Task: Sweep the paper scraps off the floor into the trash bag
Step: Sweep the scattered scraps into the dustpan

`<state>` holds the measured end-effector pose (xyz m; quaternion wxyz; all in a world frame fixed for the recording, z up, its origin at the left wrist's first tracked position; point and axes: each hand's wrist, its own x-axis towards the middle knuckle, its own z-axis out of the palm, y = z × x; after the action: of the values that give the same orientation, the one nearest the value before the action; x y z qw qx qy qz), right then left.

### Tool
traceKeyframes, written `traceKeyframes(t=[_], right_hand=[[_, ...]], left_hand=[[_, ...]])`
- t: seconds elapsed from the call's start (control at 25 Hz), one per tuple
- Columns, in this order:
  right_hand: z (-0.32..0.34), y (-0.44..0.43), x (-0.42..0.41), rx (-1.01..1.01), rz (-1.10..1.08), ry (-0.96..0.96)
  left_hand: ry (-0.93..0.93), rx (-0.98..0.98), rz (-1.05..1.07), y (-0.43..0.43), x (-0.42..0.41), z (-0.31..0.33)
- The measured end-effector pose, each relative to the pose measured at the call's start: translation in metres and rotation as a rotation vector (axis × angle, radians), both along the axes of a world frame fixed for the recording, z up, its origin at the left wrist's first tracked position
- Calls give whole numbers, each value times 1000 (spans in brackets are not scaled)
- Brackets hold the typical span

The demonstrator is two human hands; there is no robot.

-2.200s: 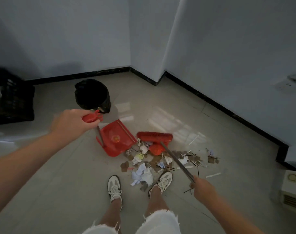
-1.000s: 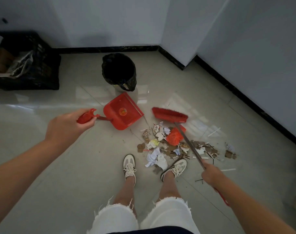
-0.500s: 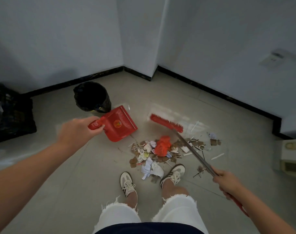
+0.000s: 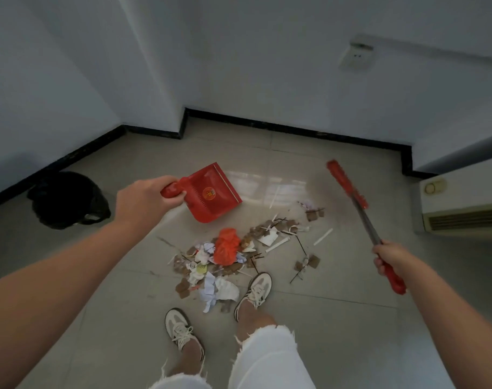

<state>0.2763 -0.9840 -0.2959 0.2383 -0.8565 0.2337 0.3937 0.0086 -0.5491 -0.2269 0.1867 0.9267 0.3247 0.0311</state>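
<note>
The left hand [image 4: 144, 199] gripped the red plastic dustpan [image 4: 209, 193] beyond the scattered paper scraps [image 4: 225, 256]; the right hand [image 4: 390, 259] clasped the red-bristled broom [image 4: 360, 204], seemingly poised to sweep.

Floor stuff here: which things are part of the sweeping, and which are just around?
For the job: broom in right hand; dustpan in left hand; paper scraps; black trash bag.

Just around: wall socket, cream heater unit, shoes.

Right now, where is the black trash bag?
In the head view, the black trash bag sits on the floor at far left, beside the black baseboard and left of the left hand holding the red dustpan.
</note>
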Motion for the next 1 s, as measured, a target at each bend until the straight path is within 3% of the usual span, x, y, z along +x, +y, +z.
traceKeyframes(t=[0.2, 0.36, 0.48, 0.68, 0.84, 1.0], right_hand=[[-27, -33, 52, 2, -140, 88], [-48, -24, 38, 113, -199, 225], [-55, -2, 0, 146, -139, 247], [-56, 53, -104, 50, 258, 323], [-35, 69, -200, 16, 340, 365], [-1, 82, -263, 30, 282, 403]], left_hand=[[35, 62, -5, -29, 77, -20], [37, 38, 59, -31, 97, -31], [23, 40, 47, -18, 88, -26], [55, 95, -52, 23, 39, -18], [21, 56, -109, 53, -5, -5], [9, 31, -129, 88, -44, 4]])
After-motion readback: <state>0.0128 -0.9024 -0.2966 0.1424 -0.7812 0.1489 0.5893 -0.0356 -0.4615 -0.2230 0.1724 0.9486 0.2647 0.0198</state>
